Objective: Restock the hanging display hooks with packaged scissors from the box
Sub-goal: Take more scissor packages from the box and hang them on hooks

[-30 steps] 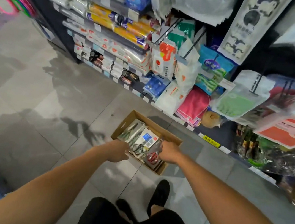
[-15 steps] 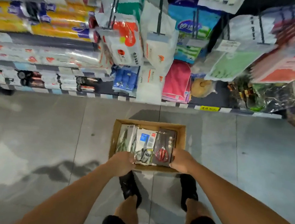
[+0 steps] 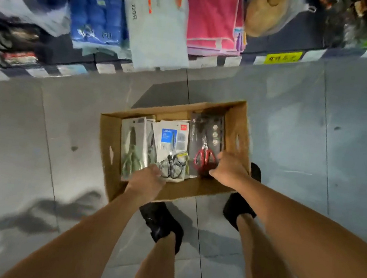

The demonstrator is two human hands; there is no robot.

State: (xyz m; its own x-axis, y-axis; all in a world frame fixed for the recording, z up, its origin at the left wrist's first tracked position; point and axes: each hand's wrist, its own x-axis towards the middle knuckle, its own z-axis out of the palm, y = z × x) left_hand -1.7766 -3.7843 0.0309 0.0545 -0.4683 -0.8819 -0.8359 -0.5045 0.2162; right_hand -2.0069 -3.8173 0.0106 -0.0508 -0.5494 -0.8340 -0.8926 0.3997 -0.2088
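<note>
The right hand's fingers [image 3: 220, 157] and thumb curl around the near right corner of the red-handled scissors pack [image 3: 205, 139]. The fingers lie on its right edge and the thumb across its near end, just under the handles. The right hand [image 3: 228, 171] sits over the near right corner of the cardboard box [image 3: 110, 139], close against the right wall. The left hand [image 3: 147, 180] reaches over the near wall. Its fingers point down and away from the camera at the near ends of the green-handled scissors pack [image 3: 133, 149] and the black-handled scissors pack [image 3: 173, 148]. Whether they are apart or clamped on a pack cannot be told.

The three packs lie flat, side by side in the box: green on the left, black in the middle, red on the right. Each has its long axis running from the near wall to the far wall, with handles toward the person and blades pointing toward the shelving. A strip of bare box bottom shows between the packs' near ends and the near wall.

The box stands on the grey tiled floor [image 3: 305, 135], with open floor to its left and right. A band of floor also separates its far wall from the bottom shelf [image 3: 250, 59], where pink cloths [image 3: 211, 15] are stacked. The left shoe [image 3: 162, 225] and right shoe [image 3: 237, 209] stand just behind the near wall.
</note>
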